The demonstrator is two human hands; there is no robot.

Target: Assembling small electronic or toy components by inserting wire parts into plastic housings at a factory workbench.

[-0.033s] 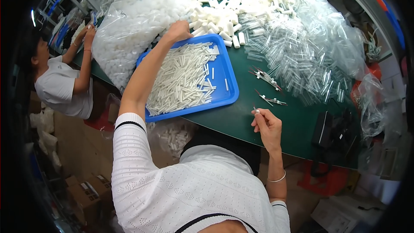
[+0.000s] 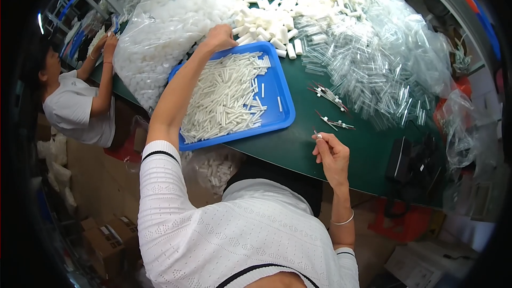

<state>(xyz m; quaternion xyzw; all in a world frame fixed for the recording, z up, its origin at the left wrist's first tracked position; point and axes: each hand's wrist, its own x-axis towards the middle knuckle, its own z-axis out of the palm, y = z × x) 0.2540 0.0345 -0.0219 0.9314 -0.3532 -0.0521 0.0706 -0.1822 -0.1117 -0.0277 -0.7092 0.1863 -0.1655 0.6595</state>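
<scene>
My right hand [image 2: 332, 154], over the near part of the green table, pinches a small white piece [image 2: 319, 136] with a thin dark end between thumb and fingers. Its exact kind is too small to make out. My left hand [image 2: 220, 37] reaches to the far rim of a blue tray [image 2: 285, 114], beside a heap of white foam-like cylinders [image 2: 277, 34]. The back of that hand hides most of its curled fingers. Many thin white sticks [image 2: 226, 98] fill the tray. Two small bunches of white pieces with red and dark wires [image 2: 329, 96] lie beyond my right hand.
Clear plastic tubes [image 2: 362, 69] are heaped at the right. A clear bag of white pieces [image 2: 165, 37] leans behind the tray. A black device [image 2: 408, 160] sits near the right edge. At the left, a co-worker in a white shirt [image 2: 80, 101] handles small things.
</scene>
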